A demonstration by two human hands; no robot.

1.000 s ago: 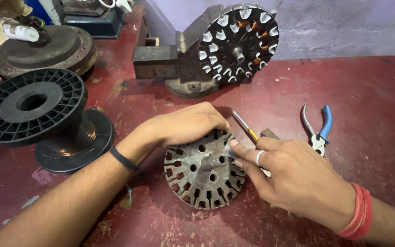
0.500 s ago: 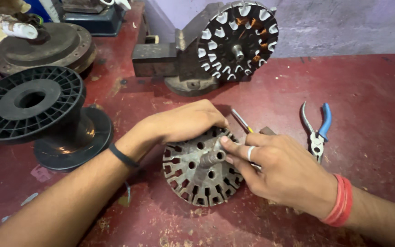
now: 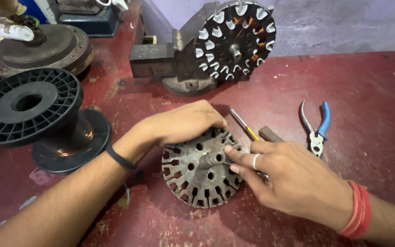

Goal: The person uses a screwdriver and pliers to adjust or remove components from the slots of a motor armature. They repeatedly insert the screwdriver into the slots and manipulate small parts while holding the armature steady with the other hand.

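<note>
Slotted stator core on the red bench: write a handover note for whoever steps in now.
Left hand: rests on the far rim of the bare stator core, steadying it.
Right hand: fingertips on the core's centre shaft; grip not clear.
Core lies flat on the red bench, slots empty.
Nearby: small screwdriver, blue-handled pliers, black spool, wound stator in the vise.
No winding on the flat core yet.
</note>
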